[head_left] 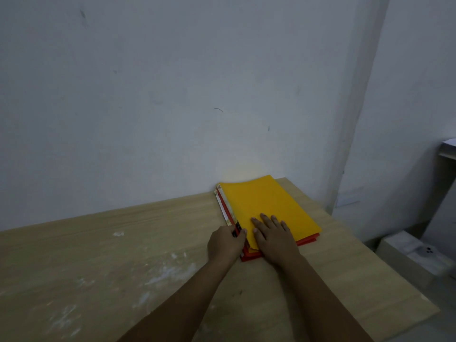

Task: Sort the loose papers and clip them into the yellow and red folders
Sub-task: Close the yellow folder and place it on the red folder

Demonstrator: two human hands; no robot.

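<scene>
Head view looks down on a pale wood-grain desk [98, 255] set against a grey-white wall [172, 82]. Right of centre in the frame lies a flat yellow plastic folder [266, 206], closed, stacked on a red folder [306, 240] whose edges show along the near and right sides. A strip of white paper [220, 206] pokes out along the stack's left edge.

The right hand [274, 236] lies palm down on the yellow cover, fingers [265, 218] straight and spread, pressing without gripping anything. The left hand [225, 243] curls round the spine at the stack's near left corner, thumb on top, holding that edge.

Risks, as I judge them: the slick yellow cover could slide off the red folder if the left hand lifts the spine while the right hand's weight sits off-centre. The protruding white sheets look unclipped and could spill or crease when a cover opens. The stack sits near the desk's far right corner, so a push could send it toward the edge.

A small dark label [237, 228] sits on the spine by the left thumb; its printing is too small to read. No other writing is legible.
</scene>
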